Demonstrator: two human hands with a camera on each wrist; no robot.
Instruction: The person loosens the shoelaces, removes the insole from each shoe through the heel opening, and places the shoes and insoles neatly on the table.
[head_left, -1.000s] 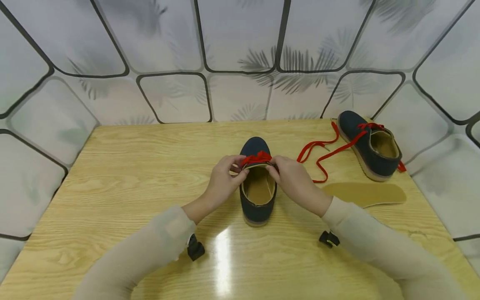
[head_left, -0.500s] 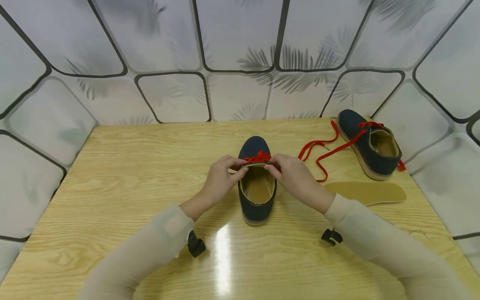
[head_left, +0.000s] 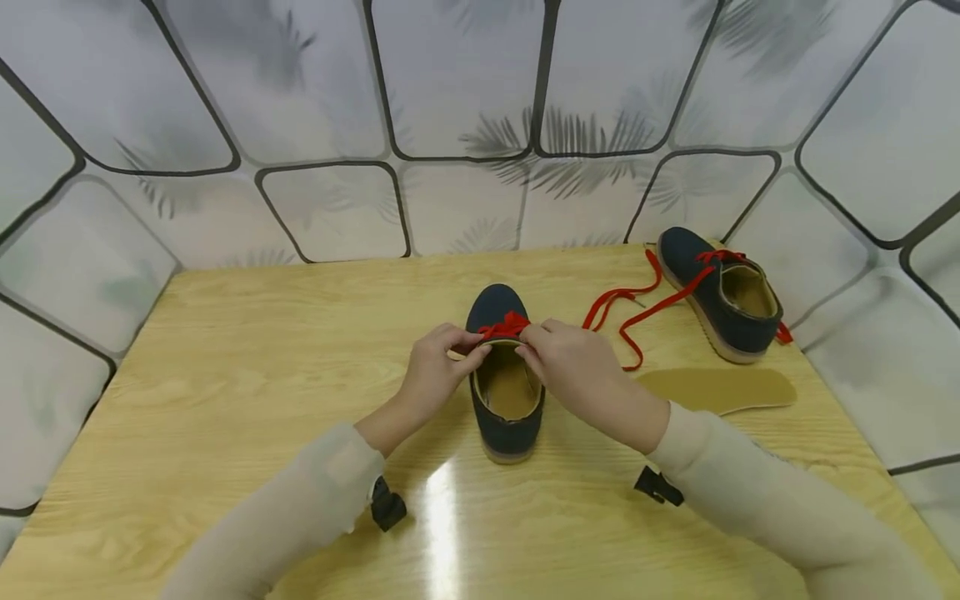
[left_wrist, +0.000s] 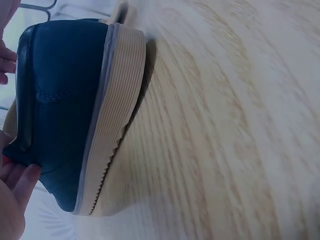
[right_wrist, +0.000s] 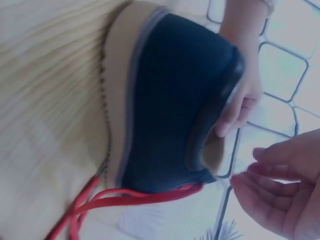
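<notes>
A navy shoe [head_left: 506, 432] with a tan lining stands on the table, its toe pointing away from me. Red laces [head_left: 512, 323] sit bunched at its throat. My left hand [head_left: 429, 367] pinches the left edge of the shoe's opening beside the laces. My right hand [head_left: 581, 373] is above the opening's right edge, close to the laces. In the right wrist view that hand [right_wrist: 280, 185] has loosely bent fingers apart from the shoe, nothing visible between thumb and fingers. There, a red lace [right_wrist: 125, 201] runs from the shoe to the tabletop.
A second navy shoe [head_left: 738, 329] stands at the back right, with loose red laces [head_left: 663, 310] trailing left over the table. A flat tan insole [head_left: 720, 390] lies in front of it, beyond my right forearm. The wooden table [head_left: 225, 400] meets a patterned curtain [head_left: 457, 200] behind.
The head view has shifted slightly, so the scene sits lower and further left. My right hand has moved a little inward over the opening; the left keeps its place on the shoe.
</notes>
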